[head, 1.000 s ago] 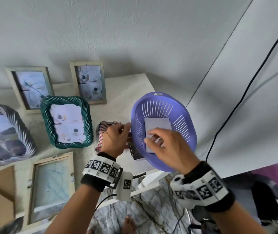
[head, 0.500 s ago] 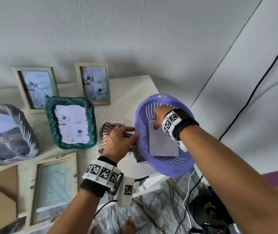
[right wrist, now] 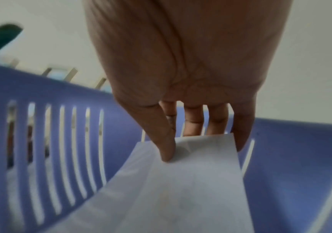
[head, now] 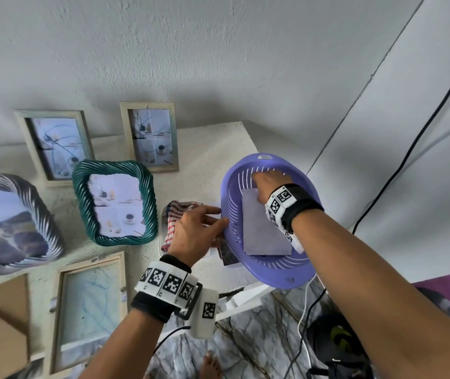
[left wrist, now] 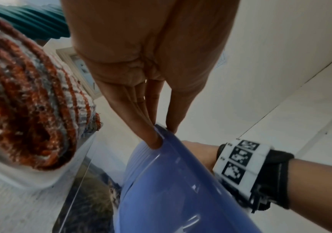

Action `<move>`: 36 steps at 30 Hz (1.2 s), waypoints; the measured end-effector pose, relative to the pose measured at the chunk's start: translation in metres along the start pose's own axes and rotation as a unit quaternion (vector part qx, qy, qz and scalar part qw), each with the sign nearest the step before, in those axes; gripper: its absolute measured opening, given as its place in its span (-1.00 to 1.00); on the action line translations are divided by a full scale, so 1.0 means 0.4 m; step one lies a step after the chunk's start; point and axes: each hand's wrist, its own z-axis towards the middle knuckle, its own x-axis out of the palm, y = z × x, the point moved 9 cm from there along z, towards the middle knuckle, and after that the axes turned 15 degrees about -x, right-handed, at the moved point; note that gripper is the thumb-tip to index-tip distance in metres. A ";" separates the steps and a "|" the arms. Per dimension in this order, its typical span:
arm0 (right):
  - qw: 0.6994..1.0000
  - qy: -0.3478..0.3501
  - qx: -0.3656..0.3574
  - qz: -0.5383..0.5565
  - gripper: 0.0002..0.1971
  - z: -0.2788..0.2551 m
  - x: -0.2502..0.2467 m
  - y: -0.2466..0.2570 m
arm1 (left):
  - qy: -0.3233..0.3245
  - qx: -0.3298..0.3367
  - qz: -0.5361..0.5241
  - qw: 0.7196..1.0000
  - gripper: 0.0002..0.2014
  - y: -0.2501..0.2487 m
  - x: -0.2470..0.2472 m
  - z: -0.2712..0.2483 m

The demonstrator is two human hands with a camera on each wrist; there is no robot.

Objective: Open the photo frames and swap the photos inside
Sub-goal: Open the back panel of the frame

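White wall backs the bench (head: 204,149); your left hand (head: 191,236) pinches the purple basket (head: 273,272) rim, your right hand (head: 269,181) pinches the face-down photo (head: 262,228) lying inside it. Keep the basket braced and lift by the corner, without creasing
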 end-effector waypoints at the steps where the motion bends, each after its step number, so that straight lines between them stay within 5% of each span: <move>1: 1.000 -0.011 -0.005 0.027 -0.72 -0.005 -0.018 -0.001 | -0.008 0.005 0.012 1.000 -0.71 -0.001 -0.003 0.000; 7: 0.977 -0.116 -0.027 0.177 -0.73 -0.086 -0.203 -0.005 | -0.076 0.105 0.124 0.984 -0.68 -0.066 -0.038 -0.036; 15: 0.899 -0.272 -0.110 0.324 -0.80 -0.243 -0.382 0.150 | -0.005 0.119 -0.036 0.992 -0.69 -0.125 -0.134 -0.127; 18: 0.859 -0.302 -0.147 0.385 -0.82 -0.250 -0.362 0.260 | 0.024 0.094 -0.088 0.991 -0.91 -0.093 -0.202 -0.160; 21: 0.826 -0.338 -0.136 0.431 -0.73 -0.238 -0.294 0.344 | -0.004 0.077 -0.106 0.991 -0.91 -0.025 -0.312 -0.191; 28: 0.754 -0.233 -0.116 0.603 -0.54 -0.199 -0.049 0.593 | -0.094 0.005 -0.122 0.988 -0.89 0.197 -0.550 -0.256; 36: 0.833 -0.277 -0.178 0.444 -0.64 -0.183 0.050 0.736 | -0.168 -0.021 0.019 0.985 -0.95 0.364 -0.653 -0.298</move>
